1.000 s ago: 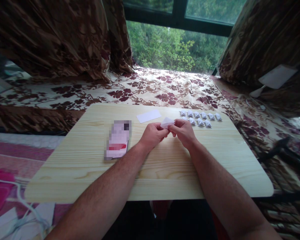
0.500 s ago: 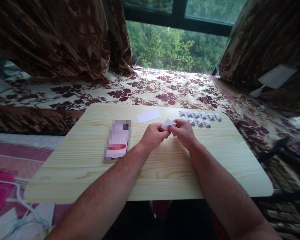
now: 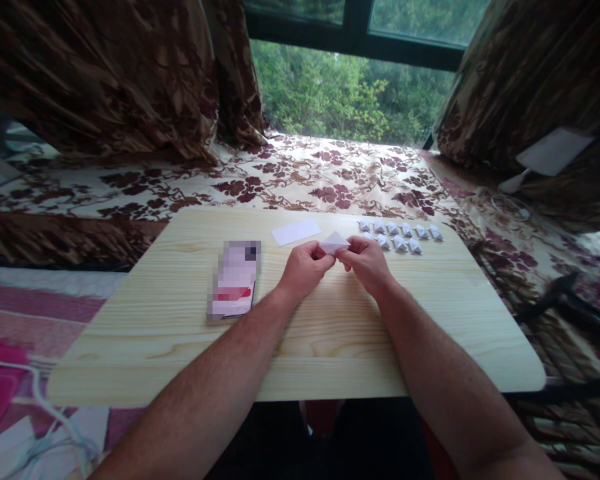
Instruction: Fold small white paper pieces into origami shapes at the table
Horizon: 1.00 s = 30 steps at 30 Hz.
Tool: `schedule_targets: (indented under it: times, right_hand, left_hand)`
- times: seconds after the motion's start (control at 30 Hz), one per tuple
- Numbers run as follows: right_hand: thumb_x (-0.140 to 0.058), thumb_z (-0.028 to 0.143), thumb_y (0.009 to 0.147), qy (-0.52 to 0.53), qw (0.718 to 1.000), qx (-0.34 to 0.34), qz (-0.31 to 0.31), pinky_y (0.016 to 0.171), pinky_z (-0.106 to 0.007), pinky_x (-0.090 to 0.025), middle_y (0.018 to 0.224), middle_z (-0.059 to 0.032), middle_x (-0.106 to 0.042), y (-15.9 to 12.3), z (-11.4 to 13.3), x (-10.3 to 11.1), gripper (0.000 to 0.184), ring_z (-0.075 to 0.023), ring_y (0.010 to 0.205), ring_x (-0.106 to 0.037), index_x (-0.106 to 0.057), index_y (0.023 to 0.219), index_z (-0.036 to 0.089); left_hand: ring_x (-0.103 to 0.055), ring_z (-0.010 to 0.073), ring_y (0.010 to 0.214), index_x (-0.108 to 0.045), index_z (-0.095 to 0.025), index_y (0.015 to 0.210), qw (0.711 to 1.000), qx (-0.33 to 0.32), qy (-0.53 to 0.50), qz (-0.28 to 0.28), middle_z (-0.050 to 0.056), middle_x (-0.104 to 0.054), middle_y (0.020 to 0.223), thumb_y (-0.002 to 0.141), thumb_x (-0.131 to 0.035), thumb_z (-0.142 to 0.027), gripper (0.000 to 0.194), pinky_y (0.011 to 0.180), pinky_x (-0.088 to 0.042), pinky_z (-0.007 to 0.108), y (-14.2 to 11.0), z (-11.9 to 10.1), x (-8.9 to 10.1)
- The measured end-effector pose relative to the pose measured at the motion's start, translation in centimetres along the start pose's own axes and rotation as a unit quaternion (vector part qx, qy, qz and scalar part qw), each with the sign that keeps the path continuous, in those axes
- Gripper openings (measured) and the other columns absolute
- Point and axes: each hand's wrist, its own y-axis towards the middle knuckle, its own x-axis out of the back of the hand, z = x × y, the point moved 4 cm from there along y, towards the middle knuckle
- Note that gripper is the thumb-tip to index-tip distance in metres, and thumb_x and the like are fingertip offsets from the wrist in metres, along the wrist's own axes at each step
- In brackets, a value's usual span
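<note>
Between my two hands is a small folded piece of white paper, its upper corner pointing away from me. My left hand pinches its left side between thumb and fingers. At the right side, my right hand grips it the same way, with the fingertips of both hands close together. Just beyond my left hand a flat white paper strip lies on the table. Past my right hand, several small folded white paper pieces with raised points sit in two rows.
A phone, partly blurred out, lies on the light wooden table left of my forearm. Behind the table is a ledge with flowered cloth beneath a window. At the right stands a white lamp; a white cable hangs at lower left.
The folded paper has turned slightly and shows a wider triangular face. My left hand has shifted a little to the left; both hands still grip the paper.
</note>
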Motion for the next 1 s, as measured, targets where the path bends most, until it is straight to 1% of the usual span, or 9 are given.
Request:
schedule_targets:
  times: [0.1, 0.27, 0.53, 0.63, 0.77, 1.0]
  right_hand:
    - [-0.067, 0.024, 0.067, -0.003, 1.0, -0.002, -0.007, 0.047, -0.025, -0.028, 0.049, 0.0059, -0.05, -0.02, 0.05, -0.03, 0.012, -0.0083, 0.046, -0.039, -0.059, 0.062, 0.018]
    - [-0.066, 0.023, 0.066, -0.015, 1.0, 0.003, -0.003, 0.047, -0.025, -0.026, 0.052, 0.0053, -0.053, -0.05, 0.05, -0.08, 0.008, -0.0087, 0.049, -0.041, -0.061, 0.064, 0.017]
    - [-0.069, 0.026, 0.066, -0.012, 1.0, 0.008, -0.002, 0.048, -0.025, -0.028, 0.052, 0.005, -0.053, -0.2, 0.27, 0.14, 0.012, -0.009, 0.049, -0.04, -0.061, 0.063, 0.018]
    - [-0.069, 0.028, 0.069, -0.022, 1.0, -0.004, -0.011, 0.047, -0.025, -0.028, 0.05, 0.0052, -0.052, -0.21, 0.29, 0.1, 0.013, -0.0089, 0.048, -0.04, -0.062, 0.065, 0.017]
    - [-0.069, 0.029, 0.07, -0.021, 1.0, -0.009, -0.004, 0.047, -0.024, -0.029, 0.05, 0.0051, -0.051, -0.07, 0.04, -0.04, 0.016, -0.0084, 0.047, -0.04, -0.059, 0.063, 0.018]
    - [-0.068, 0.028, 0.071, -0.025, 1.0, 0.001, 0.012, 0.047, -0.024, -0.032, 0.052, 0.0041, -0.054, 0.02, -0.36, -0.13, 0.016, -0.0086, 0.047, -0.043, -0.059, 0.063, 0.018]
  left_hand:
    - [-0.037, 0.007, 0.05, -0.054, -0.017, 0.065, 1.0, -0.004, 0.0, 0.004, -0.006, -0.048, 0.054, 0.074, -0.068, -0.031, 0.022, 0.05, -0.028, 0.023, -0.03, -0.01, -0.04]
    - [-0.037, 0.0073, 0.051, -0.05, -0.017, 0.061, 1.0, -0.015, 0.019, 0.019, -0.005, -0.048, 0.055, 0.073, -0.068, -0.031, 0.026, 0.051, -0.028, 0.023, -0.1, -0.18, -0.19]
    - [-0.037, 0.0071, 0.05, -0.05, -0.017, 0.06, 1.0, -0.012, 0.012, 0.011, -0.005, -0.047, 0.053, 0.072, -0.069, -0.033, 0.029, 0.05, -0.027, 0.022, -0.13, -0.22, -0.18]
    - [-0.037, 0.0071, 0.05, -0.051, -0.017, 0.062, 1.0, -0.008, 0.001, 0.004, -0.005, -0.048, 0.053, 0.073, -0.069, -0.032, 0.026, 0.05, -0.027, 0.022, -0.08, -0.14, -0.09]
    - [-0.037, 0.007, 0.046, -0.051, -0.018, 0.062, 1.0, 0.002, -0.014, -0.005, -0.006, -0.048, 0.05, 0.073, -0.068, -0.03, 0.023, 0.048, -0.028, 0.022, 0.03, -0.1, 0.01]
    - [-0.045, 0.0087, 0.043, -0.054, -0.018, 0.065, 0.999, 0.0, -0.037, -0.011, -0.005, -0.051, 0.048, 0.074, -0.066, -0.029, 0.018, 0.045, -0.034, 0.022, 0.02, -0.33, 0.12]
